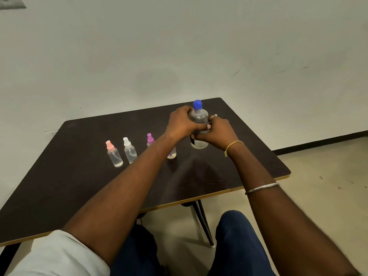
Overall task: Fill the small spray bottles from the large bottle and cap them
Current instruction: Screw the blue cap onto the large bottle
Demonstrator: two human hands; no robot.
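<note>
The large clear bottle (199, 118) with a blue cap stands upright on the dark table (79, 186), at its far right. My left hand (182, 122) wraps its left side and my right hand (218, 132) grips its right side. To the left stand small clear spray bottles in a row: one with a pink top (114, 154), one with a white top (129, 150), one with a purple top (150, 139) partly behind my left forearm. A fourth small bottle (172, 153) with a purple-marked label shows only its base below my left wrist.
The table's near edge (199, 198) has a light trim, and a dark table leg (203, 222) slants down to the floor. My knees in blue trousers sit below the edge. A pale wall rises behind the table.
</note>
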